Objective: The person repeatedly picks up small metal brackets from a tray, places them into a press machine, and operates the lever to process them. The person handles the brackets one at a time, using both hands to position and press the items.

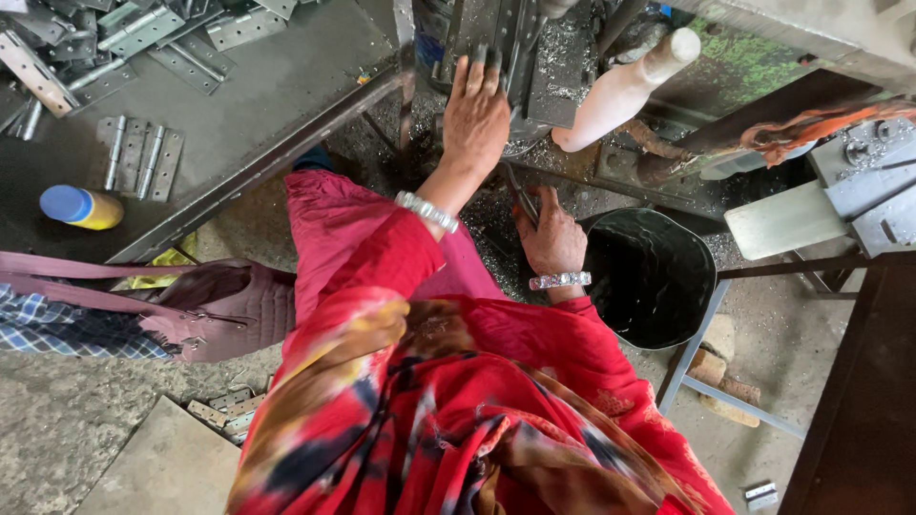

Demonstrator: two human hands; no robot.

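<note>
Left hand [475,119] pressing flat, fingers spread, on dark metal fixture [510,52] of machine. Right hand [551,238] closing on thin dark metal piece [521,195] — probably hinge blank, view poor. Swarf [563,43] lying around — risking cut fingers, piece slipping.

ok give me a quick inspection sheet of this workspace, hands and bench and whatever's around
surface: dark metal bench, worn, with metal shavings near the machine
job's things: left hand flat against the machine's dark metal part; right hand lower, fingers on a thin metal piece
clutter: flat metal hinges lying and piled on the bench, more on the floor; yellow bottle with blue cap
hands: both bare, a bangle on each wrist
cables: nothing seen
surroundings: black bucket on a metal stand, pale lever handle, pink bag, rough concrete floor
</note>
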